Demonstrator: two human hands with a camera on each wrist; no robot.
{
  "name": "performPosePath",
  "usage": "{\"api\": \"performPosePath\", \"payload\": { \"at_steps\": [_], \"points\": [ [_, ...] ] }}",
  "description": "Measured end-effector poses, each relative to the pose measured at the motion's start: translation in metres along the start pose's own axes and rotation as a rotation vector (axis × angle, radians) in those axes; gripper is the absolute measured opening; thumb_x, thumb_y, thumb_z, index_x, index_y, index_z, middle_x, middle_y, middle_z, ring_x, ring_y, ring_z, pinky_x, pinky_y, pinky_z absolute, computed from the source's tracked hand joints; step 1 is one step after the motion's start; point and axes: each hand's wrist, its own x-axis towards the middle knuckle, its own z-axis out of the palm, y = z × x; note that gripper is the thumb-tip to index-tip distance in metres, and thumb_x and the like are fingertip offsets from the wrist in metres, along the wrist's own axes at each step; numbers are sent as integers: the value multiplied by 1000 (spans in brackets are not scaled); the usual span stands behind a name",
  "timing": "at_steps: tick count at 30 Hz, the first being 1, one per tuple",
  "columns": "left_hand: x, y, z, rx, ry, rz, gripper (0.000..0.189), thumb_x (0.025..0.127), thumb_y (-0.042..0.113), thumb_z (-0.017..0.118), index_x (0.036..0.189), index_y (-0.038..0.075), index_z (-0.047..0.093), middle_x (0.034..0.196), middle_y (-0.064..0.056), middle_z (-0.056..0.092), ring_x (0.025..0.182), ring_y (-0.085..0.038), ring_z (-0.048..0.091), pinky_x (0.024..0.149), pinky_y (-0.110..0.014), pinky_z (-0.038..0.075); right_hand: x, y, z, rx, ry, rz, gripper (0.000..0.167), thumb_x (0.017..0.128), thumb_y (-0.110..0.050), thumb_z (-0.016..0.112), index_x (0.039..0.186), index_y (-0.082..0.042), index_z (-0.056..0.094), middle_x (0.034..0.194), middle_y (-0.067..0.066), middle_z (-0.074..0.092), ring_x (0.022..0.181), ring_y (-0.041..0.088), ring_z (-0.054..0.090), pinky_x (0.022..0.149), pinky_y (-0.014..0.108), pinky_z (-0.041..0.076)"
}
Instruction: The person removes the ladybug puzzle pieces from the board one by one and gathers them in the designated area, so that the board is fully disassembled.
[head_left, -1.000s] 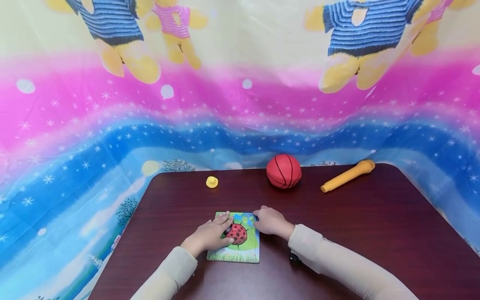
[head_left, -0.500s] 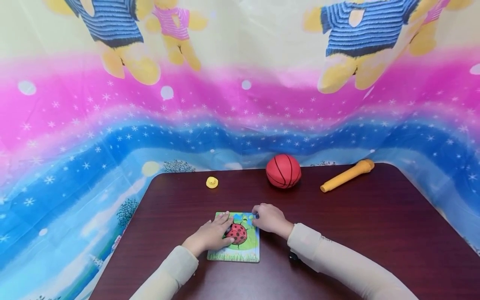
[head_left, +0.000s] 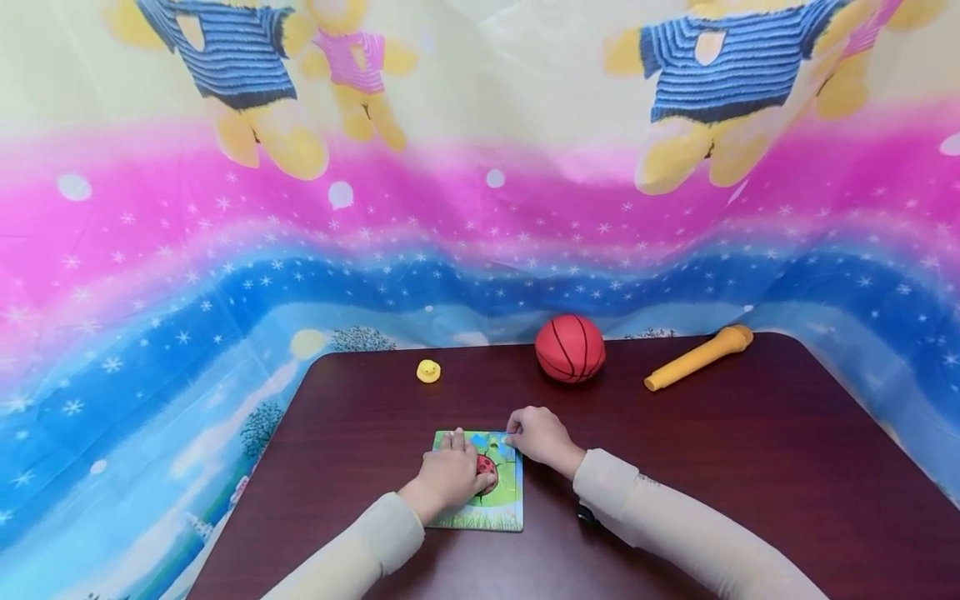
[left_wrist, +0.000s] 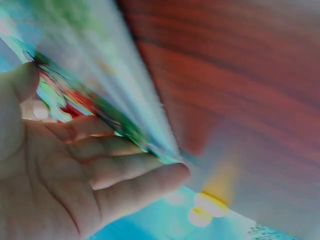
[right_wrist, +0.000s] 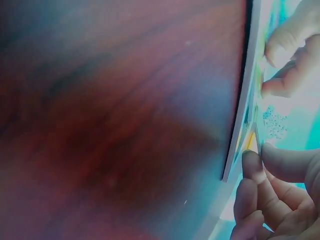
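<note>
A square ladybug jigsaw puzzle (head_left: 502, 518) lies flat on the dark table. My left hand (head_left: 446, 479) rests over its left half, fingers stretched toward the far edge and covering part of the red ladybug (head_left: 489, 472). In the left wrist view that hand's fingers (left_wrist: 135, 192) extend along the board. At the far right corner my right hand (head_left: 542, 435) pinches a thin puzzle piece (right_wrist: 254, 136) between thumb and index finger. The right wrist view has this piece tilted up at the board's edge, its picture mostly hidden.
Behind the puzzle sit a small yellow duck (head_left: 428, 372), a red basketball (head_left: 570, 348) and an orange-yellow toy microphone (head_left: 699, 358), all near the back edge of the table (head_left: 675, 500). A printed cloth (head_left: 450, 208) hangs around the back and sides.
My left hand has shifted right and covers more of the ladybug. The right hand stays at the far right corner, its fingers slightly raised. The head view has tilted a little upward.
</note>
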Motion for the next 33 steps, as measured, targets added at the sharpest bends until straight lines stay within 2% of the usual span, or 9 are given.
{"api": "performPosePath", "payload": {
  "at_steps": [5,12,18,21,28,33],
  "points": [
    [1,8,-2,-3,-25,-56,73,91,59,47,134,0,48,144,-24,38,131,-39,39,76,-58,50,0,4,-3,81,-14,-4,9,82,-10,70,74,-13,71,67,-7,62,61,7,54,58,27,47],
    [2,13,-6,-59,-68,-105,71,91,57,48,136,1,46,146,-23,34,134,-38,35,76,-59,49,4,9,-10,280,-125,130,9,85,-14,68,77,-14,73,68,-3,65,62,13,56,58,28,47],
    [3,15,-7,-100,-78,-145,69,91,55,51,137,3,45,148,-22,32,135,-37,34,74,-57,51,5,8,-21,367,-151,186,6,84,-10,68,81,-10,73,70,2,67,65,18,59,60,32,50],
    [3,15,-7,-108,-62,-140,68,90,54,52,136,3,47,147,-22,33,134,-37,35,75,-57,51,4,9,-29,409,-140,218,5,83,-8,68,83,-9,73,73,4,68,68,20,59,65,37,51],
    [2,10,-2,-37,-17,-70,71,89,57,51,136,2,47,146,-21,36,133,-34,38,84,-49,50,2,23,-54,471,-110,288,7,82,-8,67,87,-7,72,79,4,67,75,24,61,74,41,52],
    [0,9,-2,-63,0,-76,71,89,55,54,134,1,47,145,-22,37,133,-34,38,86,-50,49,-2,34,-76,497,-103,328,13,84,-13,68,94,-8,73,87,5,67,81,27,60,75,43,50]
  ]
}}
